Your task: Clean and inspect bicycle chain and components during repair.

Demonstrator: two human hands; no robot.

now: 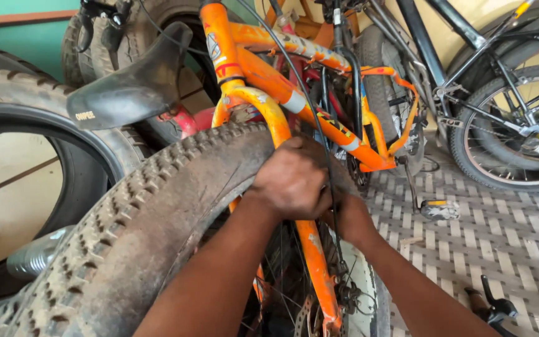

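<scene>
- Hands first: my left hand (291, 178) sits on top of the knobbly tyre (157, 231), right where the orange frame tube (272, 118) curves down over the tread.
- Its fingers (304, 153) are curled over, knuckles up, pressed against the tube and the tyre; whether they actually grip anything underneath I cannot tell.
- My right hand (347, 215) is tucked low behind the left one, mostly hidden by it, close beside the orange stay (313, 262) that runs down toward the wheel hub.
- How far its fingers are open I cannot tell, since the left hand and the black cable (319, 134) cover them.
- That thin cable runs from the top of the view down between my two hands and on past the spokes.
- The orange bike (319, 112) stands with its wheel nearest me, the big dusty tyre filling the lower left of the view.
- A black saddle (129, 87) juts out just above the tyre, left of the frame.
- Another large tyre (26, 106) leans behind it on the left.
- A darker bike wheel (513, 131) stands at the right, well apart from my hands.
- A pedal (439, 209) hangs just right of my right wrist, above the patterned tile floor (500, 237).
</scene>
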